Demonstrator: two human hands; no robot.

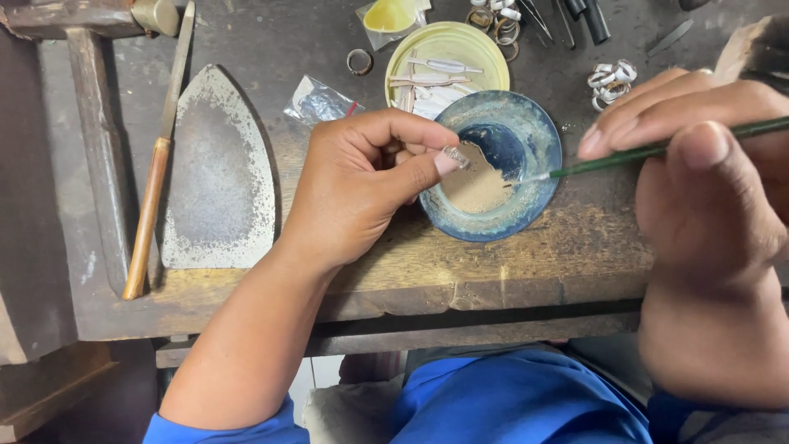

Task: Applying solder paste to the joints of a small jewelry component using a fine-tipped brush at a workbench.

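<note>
From the head camera, the left hand (362,185) was curled nearly closed, its thumb and forefinger pinching a small silvery ring piece (457,156) over the near-left rim of the blue bowl (538,144). The right hand (699,197) was closed around a thin green brush (657,150), whose pale tip dipped into the bowl's tan paste (477,185). The bowl sat on the worn wooden bench (526,255), just in front of a yellow lid (448,49) holding metal strips. Left of the bowl lay an iron-shaped metal plate (218,173) and a wooden-handled file (152,189).
</note>
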